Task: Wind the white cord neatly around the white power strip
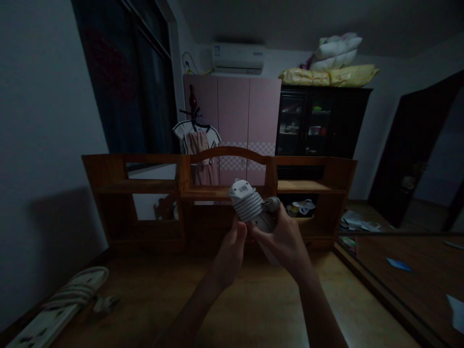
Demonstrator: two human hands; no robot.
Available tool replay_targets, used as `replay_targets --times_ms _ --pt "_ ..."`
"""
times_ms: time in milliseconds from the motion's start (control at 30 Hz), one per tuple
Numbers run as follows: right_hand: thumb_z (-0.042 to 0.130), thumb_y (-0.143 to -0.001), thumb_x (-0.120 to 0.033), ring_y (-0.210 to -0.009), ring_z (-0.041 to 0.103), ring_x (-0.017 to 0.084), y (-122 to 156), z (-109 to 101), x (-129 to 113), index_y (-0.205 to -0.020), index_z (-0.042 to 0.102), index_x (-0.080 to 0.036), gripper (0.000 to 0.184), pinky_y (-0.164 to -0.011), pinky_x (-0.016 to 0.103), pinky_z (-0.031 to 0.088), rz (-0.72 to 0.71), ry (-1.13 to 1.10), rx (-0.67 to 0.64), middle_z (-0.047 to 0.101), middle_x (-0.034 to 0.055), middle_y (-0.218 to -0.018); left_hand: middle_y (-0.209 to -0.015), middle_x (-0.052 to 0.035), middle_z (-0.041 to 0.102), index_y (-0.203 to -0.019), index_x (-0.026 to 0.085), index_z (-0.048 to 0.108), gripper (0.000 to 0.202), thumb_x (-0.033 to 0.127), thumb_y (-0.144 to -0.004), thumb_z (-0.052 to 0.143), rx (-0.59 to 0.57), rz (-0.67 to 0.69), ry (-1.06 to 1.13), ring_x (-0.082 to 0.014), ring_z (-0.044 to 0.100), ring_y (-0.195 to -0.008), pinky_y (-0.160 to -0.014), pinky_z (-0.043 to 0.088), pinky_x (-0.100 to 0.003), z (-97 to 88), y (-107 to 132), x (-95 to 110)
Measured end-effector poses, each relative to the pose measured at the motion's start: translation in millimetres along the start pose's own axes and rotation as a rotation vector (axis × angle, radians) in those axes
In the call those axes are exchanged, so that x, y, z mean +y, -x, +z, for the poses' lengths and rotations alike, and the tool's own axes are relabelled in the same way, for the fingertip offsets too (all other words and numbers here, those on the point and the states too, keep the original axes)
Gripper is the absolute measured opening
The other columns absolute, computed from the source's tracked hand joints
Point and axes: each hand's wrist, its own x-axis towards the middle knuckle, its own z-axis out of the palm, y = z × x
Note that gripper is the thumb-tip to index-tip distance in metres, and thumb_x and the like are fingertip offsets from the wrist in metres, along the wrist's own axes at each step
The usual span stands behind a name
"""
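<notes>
A white power strip [239, 189] is held up in front of me, its back with a printed label and screw holes facing me. Its white cord [249, 207] is wound in several turns around the middle, and the plug [271, 203] sticks out on the right side. My left hand [232, 246] grips the strip from below left, thumb up against the coils. From the right, my right hand [284, 239] is closed around the lower end, fingers near the plug. Part of the strip is hidden behind my hands.
On the bottom left lies a second power strip [36, 326] with its cord wrapped round it. A wooden shelf unit [183, 217] stands ahead on the light wood surface [250, 309]. Papers [398, 264] lie on the floor at right. Clothes [199, 140] hang behind.
</notes>
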Motion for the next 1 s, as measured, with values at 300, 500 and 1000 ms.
replay_targets --times_ms 300,500,1000 --pt "0.069 -0.071 -0.035 -0.074 0.061 0.019 -6 -17 16 -0.100 0.058 -0.016 0.037 -0.063 0.025 0.045 -0.016 0.001 0.024 0.066 0.0039 -0.087 -0.133 -0.0097 0.056 -0.126 0.023 0.059 0.057 0.060 -0.091 0.034 0.012 0.152 -0.248 -0.0277 0.041 -0.132 -0.112 0.026 -0.041 -4.8 -2 8" --pt "0.067 -0.069 -0.051 -0.076 0.066 0.025 -15 -52 68 -0.097 0.061 -0.017 0.044 -0.062 0.030 0.044 0.190 0.243 0.106 0.069 0.0083 -0.086 -0.127 -0.0092 0.057 -0.134 0.027 0.053 0.059 0.059 -0.094 0.024 0.064 0.220 -0.409 -0.0257 0.052 -0.117 -0.105 0.034 -0.041 -17.1 -5 17" --pt "0.058 -0.070 -0.040 -0.084 0.063 0.030 88 -4 214 -0.098 0.058 -0.015 0.037 -0.071 0.038 0.048 0.275 0.418 -0.023 0.065 0.0124 -0.092 -0.129 -0.0086 0.054 -0.132 0.026 0.053 0.050 0.051 -0.096 0.029 0.033 0.249 -0.448 -0.0234 0.051 -0.118 -0.105 0.033 -0.038 -18.5 -1 23"
